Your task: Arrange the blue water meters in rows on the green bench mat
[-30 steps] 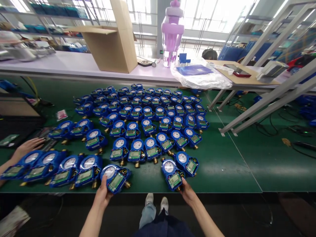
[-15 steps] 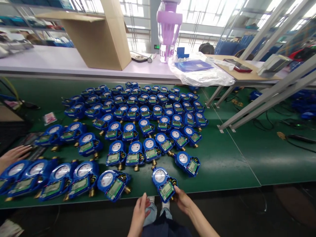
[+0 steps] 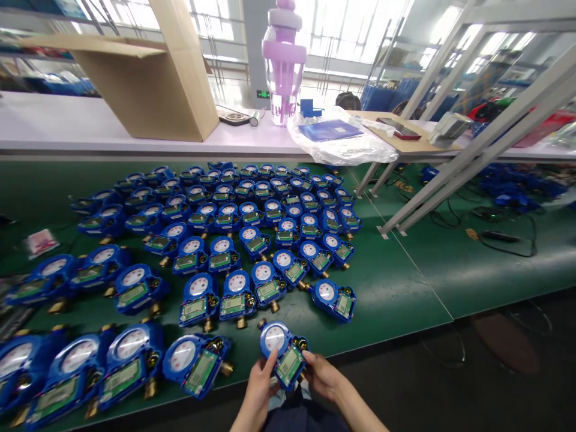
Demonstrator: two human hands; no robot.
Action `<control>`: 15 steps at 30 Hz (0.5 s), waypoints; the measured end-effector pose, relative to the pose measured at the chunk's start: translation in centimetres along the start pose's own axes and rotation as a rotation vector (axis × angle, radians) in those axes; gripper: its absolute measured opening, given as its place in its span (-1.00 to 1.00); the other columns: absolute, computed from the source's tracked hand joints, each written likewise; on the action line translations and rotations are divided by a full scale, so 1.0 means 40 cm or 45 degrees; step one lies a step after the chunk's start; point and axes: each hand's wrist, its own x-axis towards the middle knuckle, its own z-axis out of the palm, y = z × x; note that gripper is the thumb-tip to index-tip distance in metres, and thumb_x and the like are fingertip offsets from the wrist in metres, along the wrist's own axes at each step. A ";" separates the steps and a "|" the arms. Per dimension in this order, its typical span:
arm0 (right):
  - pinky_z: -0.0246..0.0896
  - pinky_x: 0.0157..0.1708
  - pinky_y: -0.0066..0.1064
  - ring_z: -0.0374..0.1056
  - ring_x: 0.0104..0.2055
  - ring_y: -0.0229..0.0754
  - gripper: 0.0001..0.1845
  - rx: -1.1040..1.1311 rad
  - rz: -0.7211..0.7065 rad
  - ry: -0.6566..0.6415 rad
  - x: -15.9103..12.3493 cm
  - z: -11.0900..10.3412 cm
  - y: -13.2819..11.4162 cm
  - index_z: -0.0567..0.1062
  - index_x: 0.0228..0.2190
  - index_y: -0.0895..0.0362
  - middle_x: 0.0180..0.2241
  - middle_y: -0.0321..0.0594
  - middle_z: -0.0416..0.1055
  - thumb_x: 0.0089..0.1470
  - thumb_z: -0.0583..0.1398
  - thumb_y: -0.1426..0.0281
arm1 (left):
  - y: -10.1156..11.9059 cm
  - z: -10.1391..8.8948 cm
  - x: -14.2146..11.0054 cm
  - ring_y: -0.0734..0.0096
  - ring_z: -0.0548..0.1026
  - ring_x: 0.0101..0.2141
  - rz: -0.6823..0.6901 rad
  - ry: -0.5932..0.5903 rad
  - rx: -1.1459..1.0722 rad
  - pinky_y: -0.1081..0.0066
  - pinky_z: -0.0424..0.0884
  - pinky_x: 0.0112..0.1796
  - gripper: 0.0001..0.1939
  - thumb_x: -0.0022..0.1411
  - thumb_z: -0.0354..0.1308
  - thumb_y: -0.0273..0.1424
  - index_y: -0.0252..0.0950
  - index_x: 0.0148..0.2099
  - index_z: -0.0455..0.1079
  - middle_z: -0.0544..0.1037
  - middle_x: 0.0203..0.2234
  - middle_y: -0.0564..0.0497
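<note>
- On my feed, both hands are up at the near edge of the bench, with the **blue water meter** (image 3: 284, 354) between them.
- My **left hand** (image 3: 257, 397) has its thumb pressed on the meter's lower left edge, with the fingers curled out of sight behind the casing.
- My **right hand** (image 3: 324, 375) grips the meter's right side, its fingers close together and clamped on the casing.
- The meter tilts toward me, its round dial up and to the left and its green display panel facing the camera. A **brass pipe stub** (image 3: 261, 324) sticks out at its upper left.
- A **neighbouring meter** (image 3: 197, 363) lies just left of my left hand on the **green bench mat** (image 3: 396, 282).
- **Rows of matching meters** (image 3: 225, 252) spread across the mat beyond my hands.
- Past them, a **white shelf** (image 3: 45, 120) carries a **cardboard box** (image 3: 144, 81), a **lilac-topped clear vessel** (image 3: 283, 72) and a **plastic bag** (image 3: 342, 147) with a **blue folder** (image 3: 330, 130) on it.
- **Loose cables** (image 3: 504, 237) lie on the mat to the right.
</note>
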 end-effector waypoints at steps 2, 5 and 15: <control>0.39 -0.01 -0.16 0.46 -0.09 -0.15 -0.67 -0.024 -0.033 0.017 0.023 0.059 0.007 0.50 -0.14 0.23 -0.13 -0.15 0.50 0.29 0.19 0.19 | 0.033 -0.031 0.013 0.28 0.59 -0.26 0.036 0.000 -0.019 0.31 0.56 -0.30 -0.73 0.34 0.22 -0.25 -0.31 -0.01 0.45 0.58 -0.19 -0.03; 0.40 -0.01 -0.15 0.45 -0.07 -0.14 -0.63 -0.089 -0.088 0.044 0.049 0.135 0.000 0.49 -0.09 0.22 -0.10 -0.13 0.49 0.30 0.17 0.16 | 0.086 -0.069 0.040 0.24 0.58 -0.22 0.065 0.009 -0.008 0.29 0.57 -0.26 -0.73 0.34 0.22 -0.26 -0.31 -0.01 0.45 0.57 -0.17 -0.01; 0.45 -0.13 -0.22 0.47 -0.19 -0.19 -0.66 -0.513 -0.137 0.268 -0.150 -0.078 -0.302 0.50 -0.14 0.23 -0.19 -0.17 0.50 0.29 0.19 0.18 | 0.144 -0.081 0.032 0.29 0.62 -0.22 0.171 0.223 0.216 0.22 0.58 -0.18 -0.78 0.34 0.23 -0.31 -0.35 -0.07 0.49 0.63 -0.20 -0.05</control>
